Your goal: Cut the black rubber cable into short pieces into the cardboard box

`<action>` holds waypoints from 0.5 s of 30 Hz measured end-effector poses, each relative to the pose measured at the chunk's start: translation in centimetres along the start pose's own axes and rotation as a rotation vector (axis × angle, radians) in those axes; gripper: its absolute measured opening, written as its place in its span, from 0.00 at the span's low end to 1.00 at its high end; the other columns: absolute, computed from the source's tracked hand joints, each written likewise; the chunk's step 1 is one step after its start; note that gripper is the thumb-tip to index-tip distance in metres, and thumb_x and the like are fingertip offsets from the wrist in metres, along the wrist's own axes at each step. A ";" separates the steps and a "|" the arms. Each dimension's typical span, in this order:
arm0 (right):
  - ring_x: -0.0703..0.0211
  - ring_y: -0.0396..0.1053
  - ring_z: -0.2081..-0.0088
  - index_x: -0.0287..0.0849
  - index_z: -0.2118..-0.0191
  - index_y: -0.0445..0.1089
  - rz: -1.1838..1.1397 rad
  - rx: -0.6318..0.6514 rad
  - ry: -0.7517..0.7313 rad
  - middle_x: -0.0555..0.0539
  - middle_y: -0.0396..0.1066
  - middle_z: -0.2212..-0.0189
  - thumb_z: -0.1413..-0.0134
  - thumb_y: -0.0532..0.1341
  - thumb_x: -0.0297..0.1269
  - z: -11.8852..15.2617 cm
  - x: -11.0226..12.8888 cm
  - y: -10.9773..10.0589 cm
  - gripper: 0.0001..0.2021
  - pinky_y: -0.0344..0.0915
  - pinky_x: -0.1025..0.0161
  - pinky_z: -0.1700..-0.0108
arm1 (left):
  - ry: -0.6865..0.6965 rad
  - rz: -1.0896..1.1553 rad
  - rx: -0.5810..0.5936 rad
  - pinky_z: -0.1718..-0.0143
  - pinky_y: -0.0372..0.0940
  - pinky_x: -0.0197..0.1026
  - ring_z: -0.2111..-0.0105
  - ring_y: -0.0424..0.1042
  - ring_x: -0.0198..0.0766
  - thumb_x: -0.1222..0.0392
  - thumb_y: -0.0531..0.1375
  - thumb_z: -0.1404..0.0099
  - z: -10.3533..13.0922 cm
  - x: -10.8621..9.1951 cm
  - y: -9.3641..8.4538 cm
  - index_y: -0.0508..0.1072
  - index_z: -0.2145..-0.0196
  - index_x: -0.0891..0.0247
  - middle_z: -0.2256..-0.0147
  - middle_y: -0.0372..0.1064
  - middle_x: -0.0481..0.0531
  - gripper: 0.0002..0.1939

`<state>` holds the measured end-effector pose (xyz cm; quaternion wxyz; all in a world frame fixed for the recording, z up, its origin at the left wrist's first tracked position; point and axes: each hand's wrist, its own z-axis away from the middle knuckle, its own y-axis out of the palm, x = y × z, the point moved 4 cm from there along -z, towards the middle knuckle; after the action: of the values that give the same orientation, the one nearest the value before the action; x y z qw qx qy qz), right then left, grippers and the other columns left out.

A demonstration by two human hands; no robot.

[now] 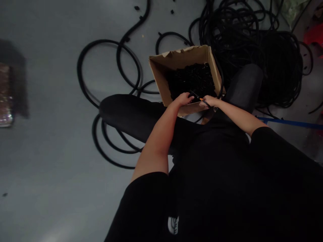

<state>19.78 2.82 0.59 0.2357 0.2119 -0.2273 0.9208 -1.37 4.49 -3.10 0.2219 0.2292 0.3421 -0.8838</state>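
My right hand [210, 101] is closed around the handles of scissors [201, 99] with orange and black grips. Their dark blades point up and left over the near side of an open cardboard box [186, 109]. Just left of the blades, my left hand [184, 99] is closed, thumb and fingers pinched together; what lies between them is dark and hard to make out. Many short black pieces [194, 75] fill the bottom of the box. A black hose [220, 72] runs down along the box's right side and passes near my right wrist.
A large tangled heap of black hose [267, 60] lies to the right of the box. Loose hose loops [80, 67] spread over the grey floor on the left. My knees flank the box. A blue bar [292, 123] is at right; a shiny package [5, 97] sits far left.
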 end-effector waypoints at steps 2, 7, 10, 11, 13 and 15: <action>0.61 0.69 0.77 0.43 0.69 0.73 -0.035 -0.083 0.024 0.51 0.70 0.80 0.31 0.75 0.36 0.0 -0.1 -0.5 0.15 0.60 0.68 0.75 | -0.021 0.017 -0.047 0.48 0.75 0.45 0.51 0.86 0.52 0.54 0.58 0.11 0.2 0.0 -0.4 0.85 0.37 0.68 0.49 0.88 0.67 0.21; 0.64 0.68 0.78 0.43 0.70 0.70 -0.165 -0.052 0.048 0.52 0.70 0.80 0.29 0.75 0.33 0.9 0.4 -0.5 0.18 0.65 0.71 0.74 | 0.052 -0.079 -0.114 0.34 0.74 0.49 0.39 0.83 0.56 0.57 0.56 0.13 0.2 0.0 -0.5 0.84 0.34 0.66 0.38 0.86 0.69 0.22; 0.65 0.70 0.77 0.43 0.69 0.70 -0.200 0.001 0.066 0.52 0.71 0.79 0.28 0.78 0.33 1.6 0.8 -0.3 0.20 0.65 0.72 0.75 | 0.100 -0.115 -0.093 0.33 0.74 0.49 0.39 0.83 0.54 0.57 0.57 0.14 0.1 0.1 -0.1 0.85 0.34 0.63 0.39 0.87 0.65 0.22; 0.65 0.70 0.77 0.42 0.69 0.70 -0.197 0.008 0.073 0.52 0.71 0.79 0.28 0.79 0.33 1.8 0.9 -0.3 0.21 0.64 0.72 0.75 | 0.109 -0.125 -0.081 0.33 0.74 0.48 0.39 0.84 0.54 0.57 0.58 0.14 0.1 0.1 0.0 0.85 0.33 0.63 0.39 0.87 0.64 0.22; 0.65 0.70 0.78 0.42 0.69 0.70 -0.178 0.012 0.087 0.52 0.71 0.79 0.28 0.80 0.35 2.0 1.0 -0.4 0.22 0.64 0.71 0.75 | 0.118 -0.146 -0.062 0.33 0.74 0.48 0.39 0.84 0.55 0.57 0.58 0.14 0.1 0.2 0.2 0.85 0.33 0.64 0.39 0.87 0.65 0.22; 0.65 0.69 0.78 0.42 0.69 0.70 -0.156 0.004 0.082 0.52 0.70 0.79 0.27 0.80 0.35 2.0 1.0 -0.6 0.22 0.65 0.71 0.74 | 0.106 -0.149 -0.064 0.33 0.74 0.48 0.38 0.85 0.57 0.57 0.59 0.14 0.1 0.2 0.2 0.86 0.33 0.64 0.39 0.87 0.67 0.22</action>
<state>19.91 2.58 2.92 0.3153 0.1918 -0.1983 0.9080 -1.48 4.24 -3.27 0.1445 0.2425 0.3976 -0.8731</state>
